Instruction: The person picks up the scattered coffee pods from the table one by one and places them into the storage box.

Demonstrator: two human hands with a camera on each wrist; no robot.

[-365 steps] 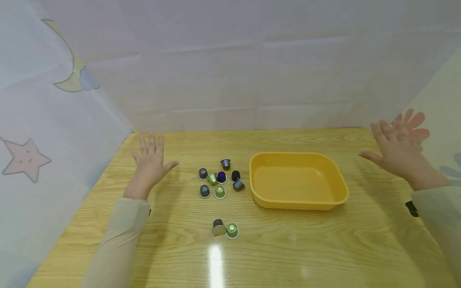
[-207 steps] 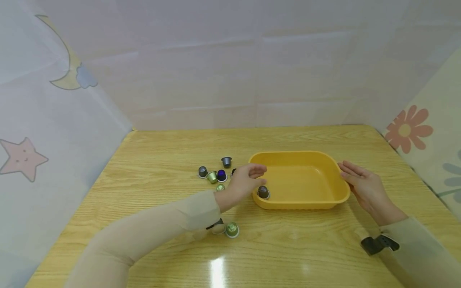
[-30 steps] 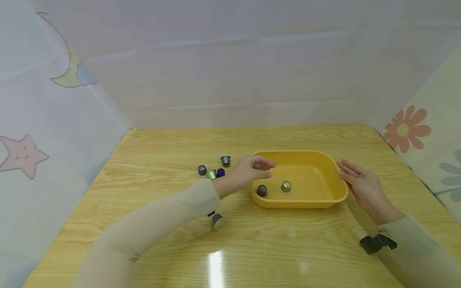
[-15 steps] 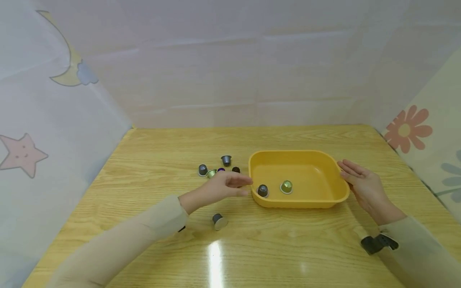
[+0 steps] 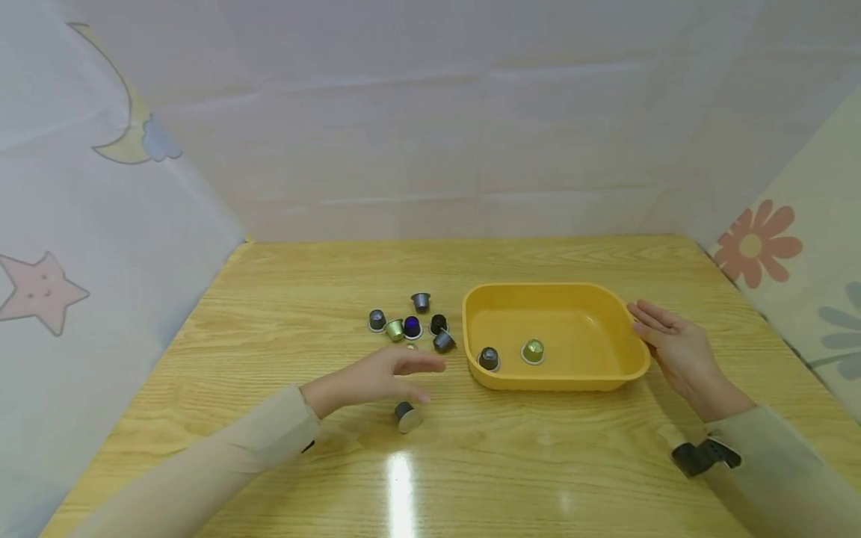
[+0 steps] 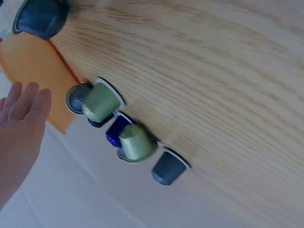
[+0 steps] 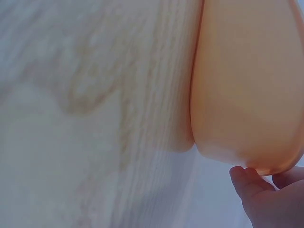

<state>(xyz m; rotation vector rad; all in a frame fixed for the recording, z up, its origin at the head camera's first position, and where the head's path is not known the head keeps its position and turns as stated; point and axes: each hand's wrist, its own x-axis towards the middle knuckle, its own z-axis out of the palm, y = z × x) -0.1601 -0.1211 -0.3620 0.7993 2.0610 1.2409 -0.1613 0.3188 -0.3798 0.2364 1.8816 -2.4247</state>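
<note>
In the head view my left hand [image 5: 377, 379] hovers over the table, fingers spread and nothing held. Just under its thumb a dark coffee capsule [image 5: 405, 415] lies on its side, its pale lid facing the viewer; the left wrist view has a dark capsule [image 6: 42, 18] at its top left corner. My right hand [image 5: 686, 357] touches the right end of the yellow tray [image 5: 558, 382] with extended fingers; the right wrist view shows fingertips [image 7: 244, 178] at the rim. Inside the tray stand a dark capsule [image 5: 489, 359] and a green capsule [image 5: 534, 351].
Left of the tray, several capsules cluster: a purple one [image 5: 412, 326], a green one [image 5: 394, 329], a black one [image 5: 438, 323] and grey ones [image 5: 444, 341]. Another green capsule [image 5: 411, 346] is mostly hidden behind my left hand. Fabric walls [image 5: 430, 164] border the wooden table.
Over the last second my left hand has drawn back from above the tray, leftward and nearer. A dark and a green capsule, earlier on the table, now stand in the tray. Right hand unmoved lately.
</note>
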